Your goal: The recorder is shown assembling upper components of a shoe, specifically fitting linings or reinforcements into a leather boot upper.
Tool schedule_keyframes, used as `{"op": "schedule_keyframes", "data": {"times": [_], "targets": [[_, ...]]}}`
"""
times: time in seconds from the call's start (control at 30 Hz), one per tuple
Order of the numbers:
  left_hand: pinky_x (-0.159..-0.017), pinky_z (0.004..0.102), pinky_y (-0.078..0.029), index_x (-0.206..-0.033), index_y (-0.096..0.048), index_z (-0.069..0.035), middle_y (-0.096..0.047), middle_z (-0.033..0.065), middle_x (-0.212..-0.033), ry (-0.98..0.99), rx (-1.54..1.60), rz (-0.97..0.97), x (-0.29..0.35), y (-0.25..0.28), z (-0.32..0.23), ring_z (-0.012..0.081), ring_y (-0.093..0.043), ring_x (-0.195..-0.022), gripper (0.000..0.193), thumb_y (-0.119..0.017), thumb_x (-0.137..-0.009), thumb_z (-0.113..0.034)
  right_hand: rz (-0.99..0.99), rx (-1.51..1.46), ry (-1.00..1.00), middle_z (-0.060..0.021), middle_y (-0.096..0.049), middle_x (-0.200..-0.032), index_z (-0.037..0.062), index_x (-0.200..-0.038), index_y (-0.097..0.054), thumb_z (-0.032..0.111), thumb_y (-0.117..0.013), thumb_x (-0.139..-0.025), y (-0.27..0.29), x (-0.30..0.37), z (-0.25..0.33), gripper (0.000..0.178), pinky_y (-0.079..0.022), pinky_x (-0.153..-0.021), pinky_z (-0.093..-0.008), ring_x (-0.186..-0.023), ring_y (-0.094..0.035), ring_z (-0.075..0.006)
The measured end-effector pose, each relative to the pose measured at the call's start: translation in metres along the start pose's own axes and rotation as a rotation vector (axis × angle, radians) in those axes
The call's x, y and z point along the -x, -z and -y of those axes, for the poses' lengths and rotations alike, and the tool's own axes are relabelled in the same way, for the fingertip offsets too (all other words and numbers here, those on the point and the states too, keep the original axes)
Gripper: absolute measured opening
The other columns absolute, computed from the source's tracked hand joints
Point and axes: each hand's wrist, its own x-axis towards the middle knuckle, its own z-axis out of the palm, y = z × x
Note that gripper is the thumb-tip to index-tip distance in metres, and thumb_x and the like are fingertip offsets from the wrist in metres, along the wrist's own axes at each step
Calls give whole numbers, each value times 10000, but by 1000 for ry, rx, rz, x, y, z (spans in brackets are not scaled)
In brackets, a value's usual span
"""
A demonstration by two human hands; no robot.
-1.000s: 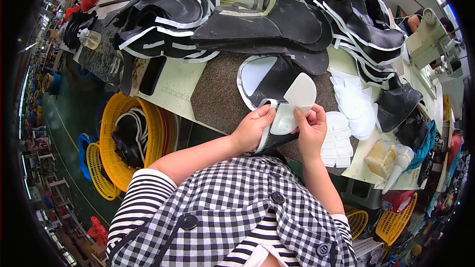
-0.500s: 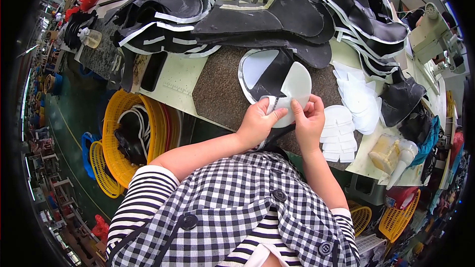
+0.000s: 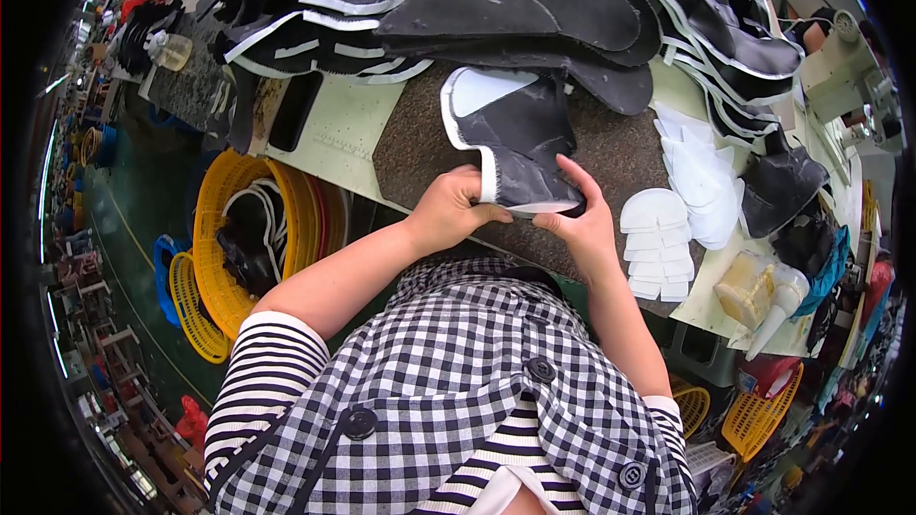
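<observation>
A black boot upper with white-taped edges is held between both hands at the near edge of a dark speckled slab. A pale stiffener piece covers its far end. My left hand pinches the taped edge at the near left corner. On the near right corner, my right hand grips with its thumb below and fingers over the black side. A strip of white lining shows along the near edge. Right of my right hand lie a stack of white half-round pieces and fanned white pieces.
Piled black boot uppers line the back of the bench. A phone lies at left, above a yellow basket. At right are a glue container, a white nozzle bottle and a sewing machine.
The boot upper has been turned so its black side faces up and the pale near piece is mostly hidden. Both hands have moved apart, the left one outward to the left.
</observation>
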Motion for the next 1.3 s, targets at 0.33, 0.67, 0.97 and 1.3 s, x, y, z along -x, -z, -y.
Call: {"op": "schedule_keyframes", "data": {"times": [0.33,0.67,0.97,1.3], "targets": [[-695,242,-534,-1016,-663,-24,-694,53,-968,312,463,-403,31,-28,25,102,-644,-841,231,-754,-827,-122,25,45,84,-19,-677,-910,45,-912,-663,95,-814,-755,-25,14,-46,223,-468,-810,-240,-874,-602,-96],[-671,228,-502,-987,-701,-12,-704,22,-867,207,151,-307,41,-26,46,56,-610,-742,175,-736,-837,-95,-78,-314,-316,-15,-655,-843,53,-801,-642,111,-813,-772,-35,25,-52,183,-454,-760,-217,-799,-579,-81],[-684,255,-530,-1042,-667,12,-683,65,-923,372,326,-371,48,-27,43,117,-638,-809,325,-575,-962,-289,49,-30,-112,-36,-702,-919,40,-938,-715,74,-766,-798,-39,29,-40,153,-483,-821,-244,-873,-627,-113],[-777,306,-506,-997,-683,12,-693,85,-946,559,487,-356,36,-5,36,157,-644,-883,234,-619,-883,-182,261,162,-144,-48,-728,-913,29,-934,-738,37,-733,-818,-27,29,-34,116,-505,-799,-245,-849,-649,-101]]}}
